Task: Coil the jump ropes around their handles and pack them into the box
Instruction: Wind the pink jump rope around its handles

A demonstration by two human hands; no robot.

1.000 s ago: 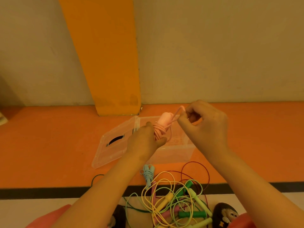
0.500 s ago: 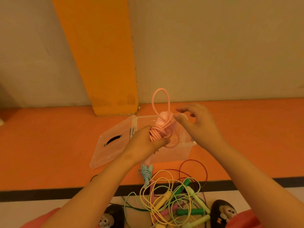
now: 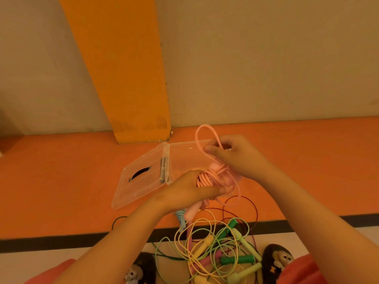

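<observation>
Ropes [image 3: 205, 243], loose and tangled, are lying on the floor nearest me. My left hand [image 3: 190, 191] is gripping the partly wound pink jump rope [image 3: 205, 178]. My right hand [image 3: 235, 158] is pinching a loop of its cord, over the open clear box [image 3: 184, 158]. Its lid [image 3: 139, 187] is lying flat to the left.

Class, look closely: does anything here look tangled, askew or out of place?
Yes. The loose jump ropes on the floor lie in a tangled heap. One loop of the pink rope sticks up uncoiled above the right hand.
</observation>
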